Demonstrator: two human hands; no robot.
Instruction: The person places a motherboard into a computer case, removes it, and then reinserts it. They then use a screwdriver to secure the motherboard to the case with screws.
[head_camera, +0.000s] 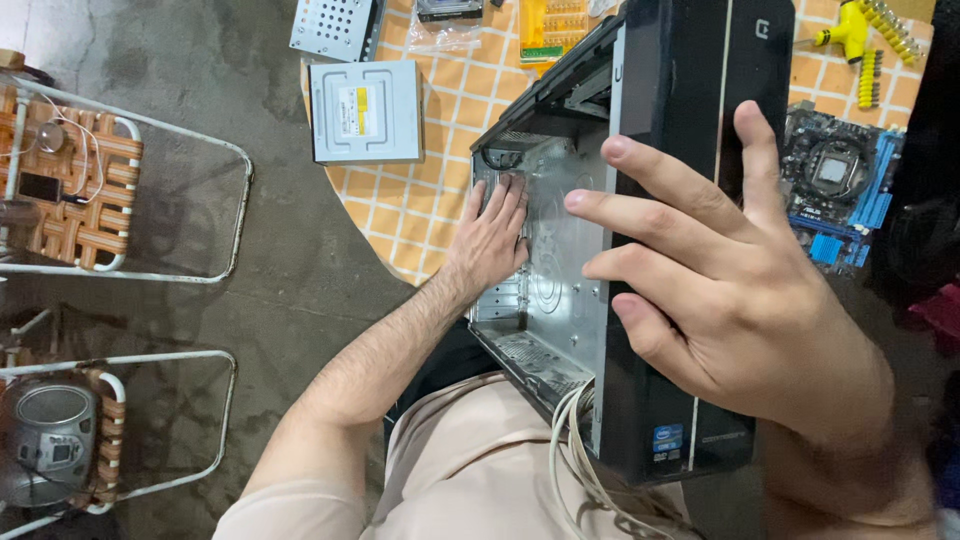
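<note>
While the grey concrete floor (290, 260) fills the left side, a round table (420, 215) with an orange checked cloth carries a black computer case (680, 250). It stands on its side, open toward the left, its long axis running from the person to the table's far edge. Inside it, the left hand (490, 235) lies flat with fingers straight; the right hand (720, 290) grips the black front panel. Behind are 1 grey disc drive (365, 110) and 1 blue circuit board (840, 180).

Open computer case (560, 290) cavity offers hand room; optical drive (366, 110) and motherboard (838, 185) crowd the flanking tabletop (410, 215).
</note>
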